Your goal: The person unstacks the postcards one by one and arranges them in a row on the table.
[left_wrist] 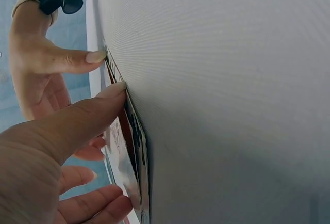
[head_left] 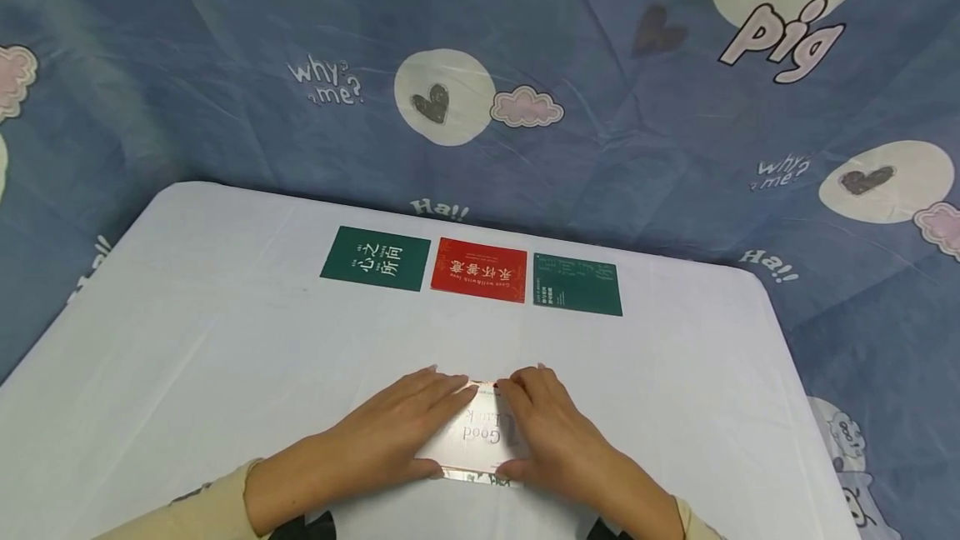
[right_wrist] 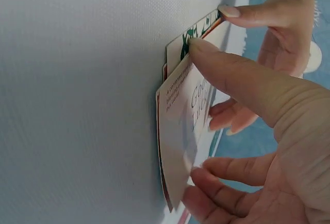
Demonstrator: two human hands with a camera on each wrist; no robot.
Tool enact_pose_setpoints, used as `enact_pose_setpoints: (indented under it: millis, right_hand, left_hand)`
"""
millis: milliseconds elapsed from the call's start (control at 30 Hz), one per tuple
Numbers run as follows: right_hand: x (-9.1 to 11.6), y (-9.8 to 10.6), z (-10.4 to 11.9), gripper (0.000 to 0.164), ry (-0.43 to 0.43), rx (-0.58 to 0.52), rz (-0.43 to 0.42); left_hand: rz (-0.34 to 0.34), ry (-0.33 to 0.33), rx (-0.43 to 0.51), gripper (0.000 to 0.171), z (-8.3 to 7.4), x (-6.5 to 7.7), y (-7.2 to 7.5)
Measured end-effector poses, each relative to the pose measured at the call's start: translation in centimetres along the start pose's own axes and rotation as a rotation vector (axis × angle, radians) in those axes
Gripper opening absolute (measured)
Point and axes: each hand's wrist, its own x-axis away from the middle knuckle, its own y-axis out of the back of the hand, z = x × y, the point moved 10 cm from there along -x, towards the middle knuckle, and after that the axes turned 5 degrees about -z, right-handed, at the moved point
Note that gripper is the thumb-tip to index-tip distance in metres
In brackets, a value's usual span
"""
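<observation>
A small stack of cards (head_left: 480, 444) lies at the near middle of the table, a white "Good Luck" card on top. My left hand (head_left: 386, 432) grips its left side, thumb at the near edge and fingers at the far edge. On the right side my right hand (head_left: 558, 436) holds it the same way. From the right wrist, the white card (right_wrist: 178, 115) bows a little, and a card with a green pattern (right_wrist: 191, 41) sticks out beneath it. Gaps show between the card edges (left_wrist: 135, 136) in the left wrist view.
Toward the back of the white-covered table (head_left: 225, 340), three cards lie in a row: a green card (head_left: 345, 261) with large characters, a red card (head_left: 480, 258) and another green card (head_left: 588, 286). Behind the table hangs a blue printed cloth (head_left: 615, 148).
</observation>
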Motion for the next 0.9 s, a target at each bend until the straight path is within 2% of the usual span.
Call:
enact_pose_setpoints:
  millis: [333,567,767,900]
  right_hand:
    - [0.3,0.6,0.7,0.093,0.021,0.029,-0.063]
    - [0.6,0.3,1.0,0.095,0.021,0.052,-0.051]
    - [1.1,0.6,2.0,0.098,0.116,0.146,-0.127]
    - [1.6,0.8,2.4,0.109,0.147,0.189,-0.138]
  left_hand:
    - [-0.027,-0.023,-0.032,0.091,-0.1,-0.1,0.1]
    - [-0.072,-0.062,-0.045,0.089,-0.2,-0.1,0.3]
    - [-0.1,-0.078,-0.059,0.087,-0.2,0.3,0.4]
    - [-0.095,-0.069,-0.048,0.087,-0.2,0.5,0.3]
